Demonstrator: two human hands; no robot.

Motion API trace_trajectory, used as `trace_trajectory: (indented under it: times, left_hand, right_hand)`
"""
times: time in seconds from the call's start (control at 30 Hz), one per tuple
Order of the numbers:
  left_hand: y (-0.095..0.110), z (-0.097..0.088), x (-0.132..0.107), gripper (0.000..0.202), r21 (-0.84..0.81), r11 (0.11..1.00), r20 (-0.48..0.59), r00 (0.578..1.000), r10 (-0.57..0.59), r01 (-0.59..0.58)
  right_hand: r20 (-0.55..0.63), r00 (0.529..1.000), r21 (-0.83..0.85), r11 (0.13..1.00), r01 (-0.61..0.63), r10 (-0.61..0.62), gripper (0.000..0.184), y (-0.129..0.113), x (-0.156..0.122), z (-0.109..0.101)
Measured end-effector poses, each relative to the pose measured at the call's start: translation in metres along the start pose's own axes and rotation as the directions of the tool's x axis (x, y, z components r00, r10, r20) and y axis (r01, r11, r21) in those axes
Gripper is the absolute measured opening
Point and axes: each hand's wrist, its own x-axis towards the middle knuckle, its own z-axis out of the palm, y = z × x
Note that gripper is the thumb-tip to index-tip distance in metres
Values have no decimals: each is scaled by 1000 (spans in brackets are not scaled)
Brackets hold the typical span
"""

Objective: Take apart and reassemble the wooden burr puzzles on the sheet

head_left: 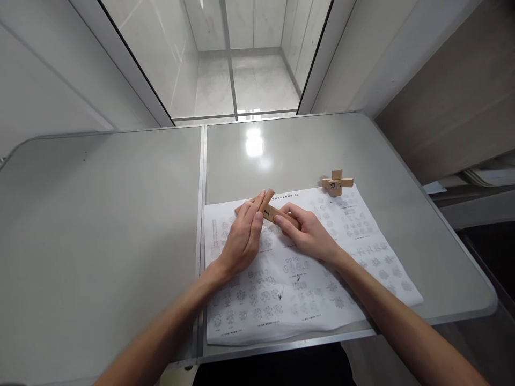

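Two light-brown wooden puzzle pieces are crossed between my hands, over the upper part of a printed sheet. One wooden stick [267,198] slants up out of my left hand [241,237], whose fingers are closed around it. The other, a longer wooden bar [269,213] with a dark mark like a "3", lies across under it. My right hand [308,231] pinches that bar at its right end, thumb on top. My left fingers cover much of where the pieces meet, so I cannot tell whether they interlock.
The large sheet of paper [289,316], printed with many small diagrams, lies slightly creased on the grey folding table [140,225]. A cross-shaped wooden puzzle assembly [335,185] stands at its upper right edge. Beyond the table is a glass-panelled door [249,69].
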Motion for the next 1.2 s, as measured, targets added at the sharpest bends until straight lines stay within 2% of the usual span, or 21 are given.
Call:
trace_trajectory:
  times: [0.53,0.67,0.77,0.97,1.07,1.2]
  left_hand:
    - [-5,2,1,53,-40,997,56,997,60,-58]
    - [-4,-1,3,56,-105,992,167,982,84,-67]
    - [-4,-2,2,56,-165,986,183,983,19,11]
    - [-5,2,1,58,-306,941,17,989,-146,144]
    - [-5,0,5,60,-454,870,-39,971,-235,192]
    - [-5,-4,9,60,-620,754,-16,958,-288,216]
  right_hand:
    - [1,1000,-72,997,31,-31,34,1,1,2]
    - [5,999,-69,997,43,-43,33,2,0,1]
    - [22,999,-45,998,42,-41,34,2,0,1]
    - [44,999,26,1000,13,-14,38,-1,1,1]
    - [29,1000,22,1000,9,-10,40,-3,2,1]
    - [49,999,30,999,15,-17,41,-5,2,1]
